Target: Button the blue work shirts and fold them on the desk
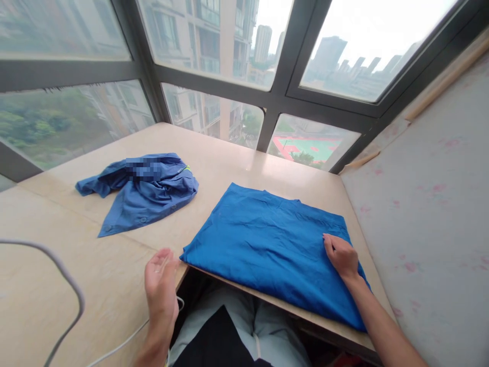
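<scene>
A bright blue folded cloth lies flat near the table's front edge, lightly creased across the top. My right hand rests as a closed fist on its right side; the cloth beneath is not bunched, and nothing shows in the fingers. Just off the cloth's near left corner is my left hand, palm turned up and fingers loosely bent, holding nothing. A darker blue garment with buttons and a bit of yellow-green trim sits crumpled farther back on the left, apart from both hands.
The pale tabletop runs back to grey-framed windows. A papered wall borders the right side. A grey cable arches over the left, and a thin white cord passes by my left wrist. My legs are under the front edge.
</scene>
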### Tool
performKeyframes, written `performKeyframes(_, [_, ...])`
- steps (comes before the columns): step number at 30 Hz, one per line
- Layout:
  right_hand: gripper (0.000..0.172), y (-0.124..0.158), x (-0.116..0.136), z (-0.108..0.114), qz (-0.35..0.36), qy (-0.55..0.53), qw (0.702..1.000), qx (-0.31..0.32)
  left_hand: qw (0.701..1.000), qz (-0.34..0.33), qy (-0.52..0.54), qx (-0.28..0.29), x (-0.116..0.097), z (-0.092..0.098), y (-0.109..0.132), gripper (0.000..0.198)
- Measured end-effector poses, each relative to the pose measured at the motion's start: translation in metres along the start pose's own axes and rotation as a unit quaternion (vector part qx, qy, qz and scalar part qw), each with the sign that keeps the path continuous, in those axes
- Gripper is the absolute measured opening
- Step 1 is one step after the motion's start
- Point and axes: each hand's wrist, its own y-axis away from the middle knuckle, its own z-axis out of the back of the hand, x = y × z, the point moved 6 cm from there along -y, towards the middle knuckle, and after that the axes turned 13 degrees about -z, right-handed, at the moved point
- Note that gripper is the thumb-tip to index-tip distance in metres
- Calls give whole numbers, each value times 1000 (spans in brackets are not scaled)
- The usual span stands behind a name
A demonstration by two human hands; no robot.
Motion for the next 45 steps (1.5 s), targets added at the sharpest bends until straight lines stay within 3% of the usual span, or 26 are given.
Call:
performKeyframes(3, [56,-4,29,-4,-23,9,1000,-19,977,179,116,-1,10,1,22,16])
performKeyframes(6, [56,-6,93,-14,15,-57,998,12,956,243,167,-10,15,-2,29,17])
performKeyframes(9, [51,-7,173,-30,74,-124,985,90,946,262,192,8,23,-8,23,17])
performKeyframes(12, [47,-7,245,-49,108,-145,967,179,939,275,194,74,29,-19,16,13])
performKeyframes(15, [39,-13,297,-68,135,-141,952,235,948,243,133,158,31,-29,10,28])
performKeyframes(17, [31,-25,318,-80,119,-135,952,249,955,200,85,201,31,-37,9,39])
performKeyframes(19, [33,-41,327,-95,60,-117,951,281,960,168,75,210,32,-46,9,44])
performKeyframes(22, [37,-59,330,-118,-22,-82,932,351,964,159,145,158,36,-62,10,44])
performKeyframes(26, [37,-70,333,-134,-54,-65,916,392,967,159,186,77,42,-79,12,36])
performKeyframes(29, [42,-71,333,-135,-83,-70,905,411,979,135,125,81,39,-86,15,31])
performKeyframes(33, [51,-75,333,-124,-123,-89,890,431,983,14,12,184,13,-98,32,34])
performKeyframes(37, [53,-80,327,-108,-166,-108,869,453,936,-110,-32,333,-8,-119,68,46])
performKeyframes(41, [39,-93,312,-96,-143,-73,899,407,874,-203,-66,437,-11,-132,100,63])
performKeyframes(45, [27,-105,296,-89,-151,-53,924,348,854,-238,-81,455,-8,-129,110,66])
